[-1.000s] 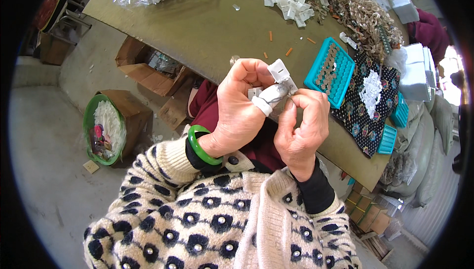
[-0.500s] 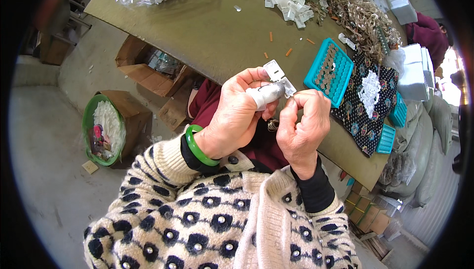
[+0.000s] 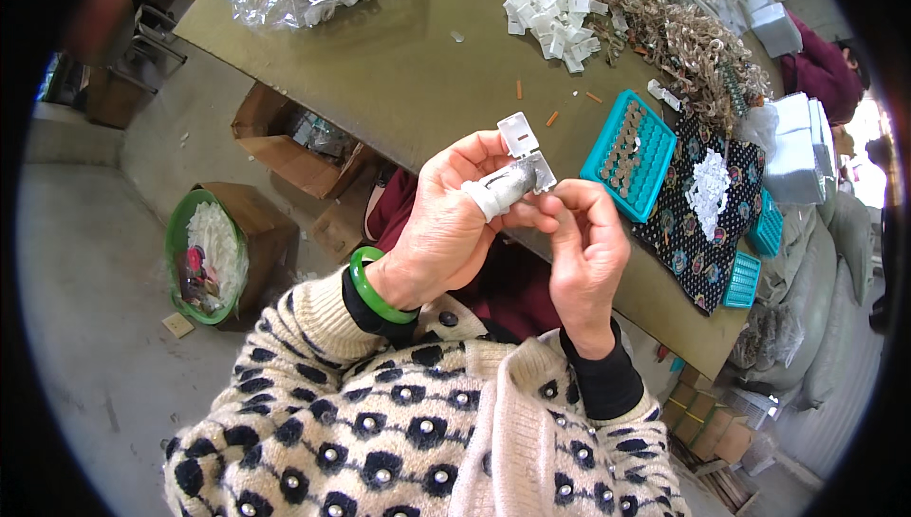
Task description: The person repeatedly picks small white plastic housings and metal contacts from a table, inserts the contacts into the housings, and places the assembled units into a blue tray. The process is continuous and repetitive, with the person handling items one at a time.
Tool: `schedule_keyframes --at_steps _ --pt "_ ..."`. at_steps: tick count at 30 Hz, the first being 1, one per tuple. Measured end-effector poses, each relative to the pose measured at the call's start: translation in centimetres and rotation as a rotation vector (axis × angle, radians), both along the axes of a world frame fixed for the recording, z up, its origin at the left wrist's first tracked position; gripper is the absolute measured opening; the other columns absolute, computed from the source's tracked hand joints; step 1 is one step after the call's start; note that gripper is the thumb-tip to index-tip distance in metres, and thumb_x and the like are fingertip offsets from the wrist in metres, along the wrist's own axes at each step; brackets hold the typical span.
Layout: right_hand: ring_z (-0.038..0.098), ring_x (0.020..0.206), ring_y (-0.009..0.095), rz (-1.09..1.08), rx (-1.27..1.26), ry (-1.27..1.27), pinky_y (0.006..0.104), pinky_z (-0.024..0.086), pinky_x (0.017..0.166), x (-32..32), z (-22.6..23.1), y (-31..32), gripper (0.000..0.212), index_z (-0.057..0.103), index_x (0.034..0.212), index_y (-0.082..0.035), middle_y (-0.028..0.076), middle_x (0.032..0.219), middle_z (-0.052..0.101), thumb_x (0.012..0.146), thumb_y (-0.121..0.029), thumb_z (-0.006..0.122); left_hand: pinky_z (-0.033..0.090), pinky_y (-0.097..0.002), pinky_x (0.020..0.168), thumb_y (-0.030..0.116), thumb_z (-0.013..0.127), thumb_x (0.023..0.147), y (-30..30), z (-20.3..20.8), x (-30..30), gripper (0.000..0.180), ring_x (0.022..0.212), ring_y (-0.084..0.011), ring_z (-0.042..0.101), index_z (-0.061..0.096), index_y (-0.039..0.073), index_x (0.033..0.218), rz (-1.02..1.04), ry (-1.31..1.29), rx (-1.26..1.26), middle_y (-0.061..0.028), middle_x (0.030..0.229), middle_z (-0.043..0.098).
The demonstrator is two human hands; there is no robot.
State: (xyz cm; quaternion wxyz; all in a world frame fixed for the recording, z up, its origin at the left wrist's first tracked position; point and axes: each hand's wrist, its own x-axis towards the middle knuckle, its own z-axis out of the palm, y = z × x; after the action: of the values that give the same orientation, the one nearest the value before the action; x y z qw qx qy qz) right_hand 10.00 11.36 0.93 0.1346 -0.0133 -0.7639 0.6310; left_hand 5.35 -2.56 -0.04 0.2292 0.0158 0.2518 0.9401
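My left hand (image 3: 441,218) is closed around a small white plastic box (image 3: 518,135) whose hinged lid stands open. A white wrap, greyed towards the tip, covers the left thumb (image 3: 503,187), which presses into the lower half of the box. My right hand (image 3: 590,251) is just to the right, its thumb and forefinger pinched together close to the box's lower edge. What those fingertips hold, if anything, is hidden. Both hands are raised in front of my body at the table's near edge.
On the table (image 3: 380,71) lie a pile of white boxes (image 3: 550,14), tangled brown cords (image 3: 693,43), a turquoise tray (image 3: 655,161) with round brown pieces, and white bits (image 3: 709,190) on a patterned cloth (image 3: 674,232). A green tub (image 3: 180,223) and cardboard box (image 3: 285,152) stand at left.
My right hand has shifted slightly down, its fingertips now below the box's edge. A small coiled cord that showed beneath the hands is out of sight. The left hand keeps its grip.
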Motion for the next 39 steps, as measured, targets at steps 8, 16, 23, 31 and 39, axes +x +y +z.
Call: schedule_keyframes --at_steps 8,16,23,31,39 --pt "0.054 0.081 0.007 0.006 -0.277 -0.154 0.0219 0.046 0.074 0.3 1.8 0.5 0.015 0.053 0.107 0.000 0.004 0.096 0.058 0.093 0.000 0.057 0.054 -0.0256 0.075 -0.002 0.068 0.088 1.5 0.3 1.4 0.014 0.083 -0.0101 0.063 0.065 -0.001 0.101 0.109 0.156 -0.264 -0.0050 0.096 0.065" --pt "0.051 0.076 0.005 -0.043 -0.397 -0.170 0.0213 0.045 0.069 0.7 1.8 1.4 0.023 0.050 0.094 -0.002 0.002 0.088 0.055 0.077 0.013 0.043 0.044 -0.0232 0.063 -0.002 0.074 0.080 2.5 0.1 2.1 0.017 0.072 -0.0079 0.054 0.068 0.000 0.096 0.251 0.669 -0.796 -0.0013 0.079 0.054" --pt "0.060 0.070 0.014 -0.152 0.271 0.007 0.0276 0.048 0.067 -0.9 1.6 6.5 0.004 0.060 0.091 -0.001 0.007 0.084 0.062 0.092 -0.004 0.061 0.061 -0.0397 0.081 0.002 0.066 0.089 1.8 0.6 1.1 0.024 0.092 -0.0187 0.069 0.062 0.000 0.113 -0.149 0.068 -0.279 -0.0097 0.105 0.066" --pt "0.060 0.081 0.030 -0.271 1.189 0.192 0.0409 0.049 0.072 -7.4 -1.6 11.6 0.007 0.062 0.088 -0.003 0.011 0.085 0.059 0.084 -0.008 0.067 0.056 -0.0306 0.058 0.003 0.063 0.091 2.4 1.1 -0.1 0.016 0.070 -0.0124 0.061 0.060 0.001 0.106 -0.276 -0.107 -0.339 -0.0055 0.089 0.064" --pt "0.062 0.070 0.028 -0.099 0.690 -0.004 0.0366 0.050 0.065 -7.4 -0.7 13.1 0.005 0.060 0.083 -0.001 0.011 0.077 0.061 0.082 0.001 0.065 0.036 -0.0212 0.047 -0.001 0.064 0.086 2.9 1.1 -2.1 0.013 0.065 -0.0076 0.051 0.057 0.007 0.094 -0.232 -0.095 -0.319 -0.0017 0.083 0.059"
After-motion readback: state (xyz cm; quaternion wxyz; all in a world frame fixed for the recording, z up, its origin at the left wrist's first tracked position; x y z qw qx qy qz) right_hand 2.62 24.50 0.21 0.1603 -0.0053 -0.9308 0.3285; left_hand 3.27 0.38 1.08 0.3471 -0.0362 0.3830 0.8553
